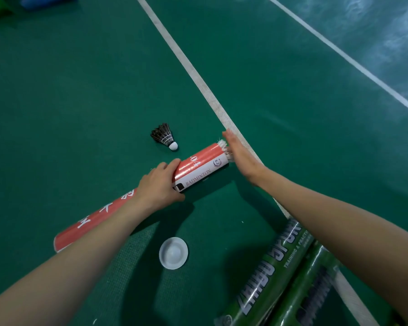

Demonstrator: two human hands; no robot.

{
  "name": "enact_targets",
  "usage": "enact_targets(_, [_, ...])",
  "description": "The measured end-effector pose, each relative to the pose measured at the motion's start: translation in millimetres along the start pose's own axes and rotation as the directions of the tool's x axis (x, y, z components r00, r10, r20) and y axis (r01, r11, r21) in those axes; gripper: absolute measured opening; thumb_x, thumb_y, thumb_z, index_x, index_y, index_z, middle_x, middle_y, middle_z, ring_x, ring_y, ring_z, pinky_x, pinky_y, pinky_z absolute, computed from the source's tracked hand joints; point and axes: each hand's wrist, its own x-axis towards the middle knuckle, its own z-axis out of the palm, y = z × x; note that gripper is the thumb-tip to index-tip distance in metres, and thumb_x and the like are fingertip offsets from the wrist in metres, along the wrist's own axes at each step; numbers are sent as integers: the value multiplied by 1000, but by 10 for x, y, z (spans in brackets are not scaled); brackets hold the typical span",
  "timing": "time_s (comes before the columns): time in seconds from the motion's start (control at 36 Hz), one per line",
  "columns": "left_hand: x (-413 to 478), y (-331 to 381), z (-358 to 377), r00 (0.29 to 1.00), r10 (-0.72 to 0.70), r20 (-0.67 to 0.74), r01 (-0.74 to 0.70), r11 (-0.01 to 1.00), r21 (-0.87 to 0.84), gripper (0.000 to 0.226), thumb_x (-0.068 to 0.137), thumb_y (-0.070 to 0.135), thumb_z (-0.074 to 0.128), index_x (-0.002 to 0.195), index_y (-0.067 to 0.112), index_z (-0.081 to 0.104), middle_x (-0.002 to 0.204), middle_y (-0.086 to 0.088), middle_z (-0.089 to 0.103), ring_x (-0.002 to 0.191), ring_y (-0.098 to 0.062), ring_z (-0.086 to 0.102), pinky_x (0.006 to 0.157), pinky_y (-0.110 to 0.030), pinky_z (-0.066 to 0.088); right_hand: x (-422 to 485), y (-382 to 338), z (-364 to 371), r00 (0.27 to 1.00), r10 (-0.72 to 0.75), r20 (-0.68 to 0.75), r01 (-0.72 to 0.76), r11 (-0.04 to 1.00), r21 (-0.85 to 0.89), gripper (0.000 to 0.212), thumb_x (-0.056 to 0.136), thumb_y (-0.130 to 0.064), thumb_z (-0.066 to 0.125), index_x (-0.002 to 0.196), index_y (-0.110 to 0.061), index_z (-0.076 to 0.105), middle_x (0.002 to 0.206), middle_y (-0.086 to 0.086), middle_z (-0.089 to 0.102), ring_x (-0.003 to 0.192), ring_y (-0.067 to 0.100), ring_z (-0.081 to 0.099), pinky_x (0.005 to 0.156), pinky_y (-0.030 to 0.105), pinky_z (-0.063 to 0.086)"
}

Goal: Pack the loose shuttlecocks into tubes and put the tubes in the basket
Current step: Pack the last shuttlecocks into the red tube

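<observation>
Red tube [199, 167] lies low over the green floor [80, 90], and it is in the middle of being filled. White feathers [223, 147] of a shuttlecock stick out of its far open end, so this one is not fully inside. One black shuttlecock [164, 136] lies loose on the floor, just beyond the red tube, with its cork toward the person. A white cap [173, 252] lies apart on the floor, nearer to the person, so I judge the red tube is not closed. Two green tubes [269, 274] lie side by side at the lower right; whether they are full I cannot tell. No basket is in view, so I think the last part of the task is not done for these tubes.

Left hand [159, 187] grips the red tube near its middle: the fingers curl over the top and the thumb goes below. The left forearm covers part of the red tube. Right hand [240, 152] stands on its edge at the open end, fingers straight and close together, and the flat palm presses against the feathers. Both arms are stretched forward.
</observation>
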Motion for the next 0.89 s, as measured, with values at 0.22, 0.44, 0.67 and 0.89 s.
enact_targets(0.22, [5, -78, -19, 998, -60, -6, 60, 998, -18, 89, 66, 36, 77, 140, 30, 29, 112, -1, 49, 101, -25, 53, 80, -37, 46, 184, -116, 213, 996, 86, -13, -86, 996, 39, 71, 95, -65, 13, 151, -23, 25, 157, 3, 27, 144, 21, 22, 118, 45, 14])
enact_targets(0.44, [-6, -495, -39, 953, -301, 27, 302, 950, -75, 87, 67, 38, 80, 137, 25, 31, 117, -6, 51, 97, -28, 56, 81, -41, 51, 591, -217, 551, 988, -7, -154, -23, 981, -193, 29, 101, -28, 41, 117, -10, 57, 107, 5, 63, 87, 15, 55, 65, 24, 40])
enact_targets(0.67, [-165, -888, -67, 892, -448, 65, 452, 887, -93, 90, 66, 36, 81, 139, 22, 30, 114, -5, 50, 95, -24, 54, 80, -39, 52, 979, -447, 1007, 973, -180, 147, 231, 685, -691, 69, 90, 1, 43, 151, -23, 22, 159, 7, 11, 144, 32, 9, 115, 51, 21])
enact_targets(0.89, [-239, -917, -71, 893, -437, 111, 449, 886, -119, 88, 66, 34, 80, 138, 23, 30, 112, -4, 50, 93, -24, 56, 79, -41, 54, 1239, -535, 1165, 949, -114, 294, 314, 268, -911, 76, 91, -4, 47, 153, -22, 8, 160, 4, 5, 146, 31, 5, 115, 58, 13])
